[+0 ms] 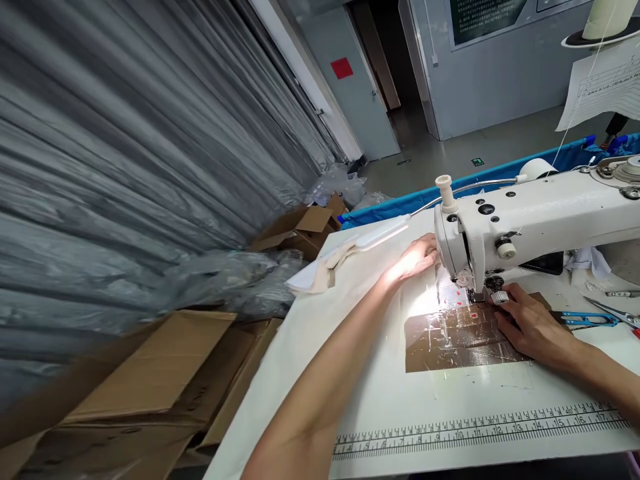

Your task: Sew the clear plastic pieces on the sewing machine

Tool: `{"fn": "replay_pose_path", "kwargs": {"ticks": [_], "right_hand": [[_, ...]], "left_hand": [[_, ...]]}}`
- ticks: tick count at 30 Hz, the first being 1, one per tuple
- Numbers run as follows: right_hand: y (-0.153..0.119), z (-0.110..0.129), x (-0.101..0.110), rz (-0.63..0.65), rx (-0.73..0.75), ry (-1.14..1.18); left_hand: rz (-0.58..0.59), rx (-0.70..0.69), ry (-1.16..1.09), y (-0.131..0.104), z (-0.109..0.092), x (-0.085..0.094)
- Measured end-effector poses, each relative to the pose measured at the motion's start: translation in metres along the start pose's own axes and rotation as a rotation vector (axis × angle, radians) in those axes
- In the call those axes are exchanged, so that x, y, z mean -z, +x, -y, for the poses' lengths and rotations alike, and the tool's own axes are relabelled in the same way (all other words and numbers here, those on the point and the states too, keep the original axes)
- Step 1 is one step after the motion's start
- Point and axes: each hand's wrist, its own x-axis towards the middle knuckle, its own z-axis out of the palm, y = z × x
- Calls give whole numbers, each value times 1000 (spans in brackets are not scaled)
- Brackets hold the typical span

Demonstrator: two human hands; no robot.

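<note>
White sewing machine has its head between the left fingers, partly hidden, grip impossible to tell, and the right fingers, parted beside the presser foot at the brown patch.

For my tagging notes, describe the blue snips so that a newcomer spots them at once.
Find the white sewing machine on the white table. Below its arm, just to the right of the right hand, lie the blue snips. Their slim blue body sets them apart from the scissors beside them, which show red at the handle.
</note>
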Motion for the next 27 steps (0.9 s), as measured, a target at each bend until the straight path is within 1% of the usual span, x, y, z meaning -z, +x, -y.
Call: {"fn": "replay_pose_path", "kwargs": {"ticks": [3, 8, 11, 13, 15, 17, 18, 20, 23, 25, 27], "right_hand": [[0, 1, 0, -4, 15, 11], [-1, -1, -1, -14, 16, 13], [-1, -3, -2, -17, 22, 1], [-1, -4, -2, -18, 27, -7], [-1, -5, -3, -19, 38, -13], [-1, -6, -3, -27, 59, -18], [-1, -6, -3, -33, 72, -19], [-1, -6, -4, -42, 91, -17], [-2, -8, -4, -50, 94, -1], [-2, -9, -6, -55, 90, 2], [-2, -10, -7, -60, 88, -1]], "left_hand": [[-35, 6, 46, -8, 6, 1], [-54, -15, 103, -20, 11, -2], [-129, -16, 135, -28, 11, 2], [-200, -18, 155, -40, 8, 7], [-255, -29, 172, -57, 3, 11], [-275, -46, 187, -79, -5, 9], [-267, -57, 198, -90, -9, 5], [-222, -96, 252, -112, -16, -9], [-149, -128, 492, -137, -26, -39], [-140, -147, 590, -150, -33, -58], [-148, -190, 593, -161, -43, -74]]}}
